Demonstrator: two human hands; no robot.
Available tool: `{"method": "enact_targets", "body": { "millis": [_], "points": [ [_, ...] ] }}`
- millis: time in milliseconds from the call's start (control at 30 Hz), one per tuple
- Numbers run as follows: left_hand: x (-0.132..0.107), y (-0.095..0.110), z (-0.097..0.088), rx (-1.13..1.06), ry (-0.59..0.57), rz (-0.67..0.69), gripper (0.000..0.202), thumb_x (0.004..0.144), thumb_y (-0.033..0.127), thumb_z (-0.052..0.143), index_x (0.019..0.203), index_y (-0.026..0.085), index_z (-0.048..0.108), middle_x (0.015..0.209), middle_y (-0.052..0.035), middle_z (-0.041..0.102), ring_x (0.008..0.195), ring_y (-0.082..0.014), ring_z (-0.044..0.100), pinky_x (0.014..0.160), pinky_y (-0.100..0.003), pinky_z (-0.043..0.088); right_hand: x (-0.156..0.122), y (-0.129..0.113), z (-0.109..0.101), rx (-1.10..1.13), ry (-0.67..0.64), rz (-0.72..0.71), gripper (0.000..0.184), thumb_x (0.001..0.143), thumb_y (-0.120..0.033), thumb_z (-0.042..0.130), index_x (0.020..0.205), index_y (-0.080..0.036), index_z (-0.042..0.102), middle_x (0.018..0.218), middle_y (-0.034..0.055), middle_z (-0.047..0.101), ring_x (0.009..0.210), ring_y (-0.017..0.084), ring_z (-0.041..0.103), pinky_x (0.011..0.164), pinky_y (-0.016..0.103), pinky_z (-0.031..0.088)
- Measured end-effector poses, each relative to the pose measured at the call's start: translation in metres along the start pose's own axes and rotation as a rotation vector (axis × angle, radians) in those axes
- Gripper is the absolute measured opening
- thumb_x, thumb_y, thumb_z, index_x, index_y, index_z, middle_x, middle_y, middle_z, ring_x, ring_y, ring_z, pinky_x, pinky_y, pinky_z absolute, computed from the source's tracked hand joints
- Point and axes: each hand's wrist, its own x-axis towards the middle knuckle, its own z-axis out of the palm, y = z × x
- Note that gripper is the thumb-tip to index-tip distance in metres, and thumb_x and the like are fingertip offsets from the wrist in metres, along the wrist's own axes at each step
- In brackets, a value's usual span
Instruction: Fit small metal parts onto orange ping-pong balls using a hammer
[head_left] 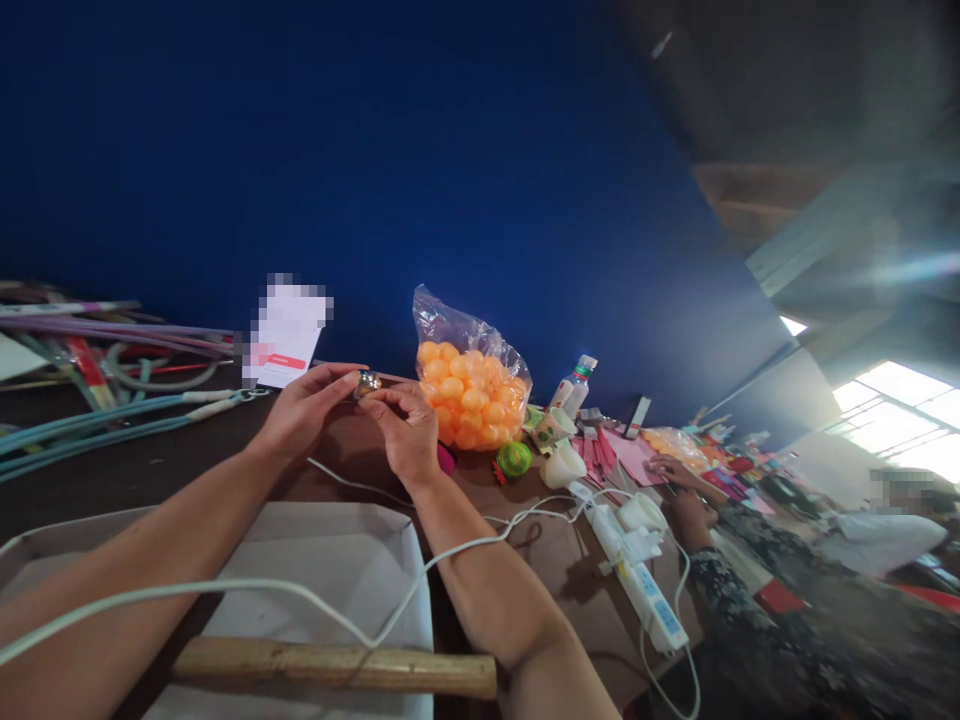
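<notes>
Both my hands are raised above the brown table (187, 455) and meet around one small shiny roundish object (367, 383). My left hand (304, 410) pinches it from the left with thumb and fingertips. My right hand (405, 430) pinches it from the right, fingers curled. I cannot make out what the small object is. Just behind my right hand stands a clear plastic bag of orange balls (469, 385).
A white cardboard box (337, 560) lies under my forearms, with a wooden handle (330, 668) and a white cable (247, 590) across it. A white power strip (645, 585), small cups, a bottle (574, 385) and coloured rods (97, 410) crowd the table. Another person's hand (679, 475) works at right.
</notes>
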Motion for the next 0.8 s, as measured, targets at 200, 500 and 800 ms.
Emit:
{"method": "enact_targets", "body": {
  "millis": [200,500,800],
  "points": [
    [0.0040,-0.0039,-0.0028,-0.011,-0.015,0.016,0.035,0.070,0.036,0.077,0.098,0.015,0.071,0.085,-0.0039,0.073,0.074,-0.0142,0.066,0.073,-0.025,0.052,0.0002,-0.0031,-0.0001,0.026,-0.008,-0.001,0.013,0.076,-0.034,0.072,0.073,-0.021,0.074,0.081,0.0009,0.062,0.083,0.014,0.059,0.084,0.028,0.048],
    [0.0042,-0.0057,-0.0037,0.046,-0.013,0.032,0.038,0.068,0.040,0.077,0.098,0.017,0.072,0.084,-0.0045,0.072,0.071,-0.0161,0.066,0.073,-0.030,0.054,-0.0001,-0.0077,-0.0010,0.010,0.033,0.011,0.017,0.074,-0.036,0.073,0.072,-0.019,0.071,0.079,0.0009,0.066,0.083,0.015,0.061,0.085,0.030,0.048],
    [0.0031,-0.0037,-0.0010,0.037,0.004,0.041,0.036,0.067,0.040,0.078,0.095,0.017,0.072,0.083,-0.0036,0.072,0.073,-0.0154,0.066,0.073,-0.028,0.054,-0.0017,-0.0059,0.0024,0.152,0.062,0.131,0.024,0.070,-0.040,0.074,0.076,-0.017,0.068,0.081,0.0015,0.069,0.079,0.016,0.064,0.079,0.030,0.053]
  ]
}}
